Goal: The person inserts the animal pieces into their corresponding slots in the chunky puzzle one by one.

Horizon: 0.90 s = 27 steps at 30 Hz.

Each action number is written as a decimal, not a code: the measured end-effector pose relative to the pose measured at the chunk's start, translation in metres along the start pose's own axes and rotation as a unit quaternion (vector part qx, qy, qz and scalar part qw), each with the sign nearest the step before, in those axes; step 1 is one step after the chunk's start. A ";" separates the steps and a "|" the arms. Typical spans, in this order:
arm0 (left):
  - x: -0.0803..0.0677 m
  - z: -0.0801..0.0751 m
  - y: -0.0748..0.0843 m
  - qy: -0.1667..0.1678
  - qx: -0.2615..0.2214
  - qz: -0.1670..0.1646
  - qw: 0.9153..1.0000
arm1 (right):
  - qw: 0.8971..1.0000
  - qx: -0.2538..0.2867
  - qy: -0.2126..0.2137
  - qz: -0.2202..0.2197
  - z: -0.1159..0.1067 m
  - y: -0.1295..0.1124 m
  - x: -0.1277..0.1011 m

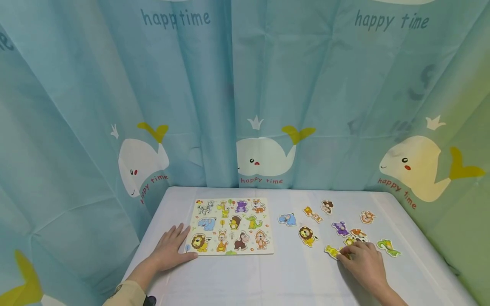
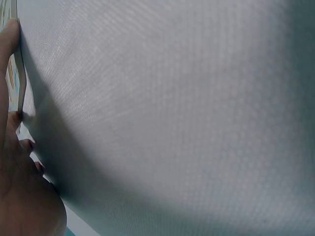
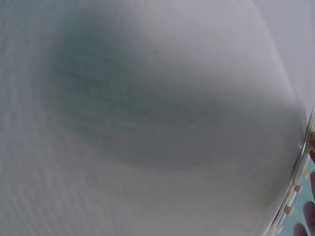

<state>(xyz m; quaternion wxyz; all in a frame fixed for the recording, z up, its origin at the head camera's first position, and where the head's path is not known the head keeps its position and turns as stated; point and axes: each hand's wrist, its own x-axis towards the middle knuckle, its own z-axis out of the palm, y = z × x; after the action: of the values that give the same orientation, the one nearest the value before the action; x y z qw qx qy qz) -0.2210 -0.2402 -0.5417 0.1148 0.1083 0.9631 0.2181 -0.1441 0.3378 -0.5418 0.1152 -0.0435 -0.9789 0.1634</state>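
Head view: evenly and softly lit, bright, no glare; light seems to come from above and in front, though no lamp shows. Faint shadows only, close under the left hand (image 1: 170,250) and right hand (image 1: 365,263) on the white worktop (image 1: 291,276). Wide-angle bending toward the edges: the curtain (image 1: 245,93) folds bow outward, and its right side takes a yellow-green cast. Centre sharp; small printed pieces slightly soft. Left wrist view: too close to the worktop, cloth weave blurred, broad dark shadow along the bottom and right. Right wrist view: wholly out of focus, grey, with a large dim patch at upper centre.
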 end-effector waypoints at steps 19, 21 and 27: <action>-0.002 -0.001 0.000 -0.002 -0.001 0.004 1.000 | 0.999 0.011 0.003 -0.039 0.004 -0.002 -0.002; -0.002 -0.001 0.000 -0.002 -0.001 0.005 1.000 | 0.999 0.010 0.012 -0.033 0.006 -0.002 -0.003; 0.000 0.000 -0.001 0.000 0.002 0.005 1.000 | 0.999 0.011 0.025 -0.027 0.007 -0.002 -0.001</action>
<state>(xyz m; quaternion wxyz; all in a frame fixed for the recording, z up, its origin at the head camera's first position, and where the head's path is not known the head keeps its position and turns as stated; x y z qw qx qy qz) -0.2209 -0.2408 -0.5423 0.1134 0.1132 0.9631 0.2165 -0.1449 0.3330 -0.5479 0.1441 -0.0199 -0.9746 0.1701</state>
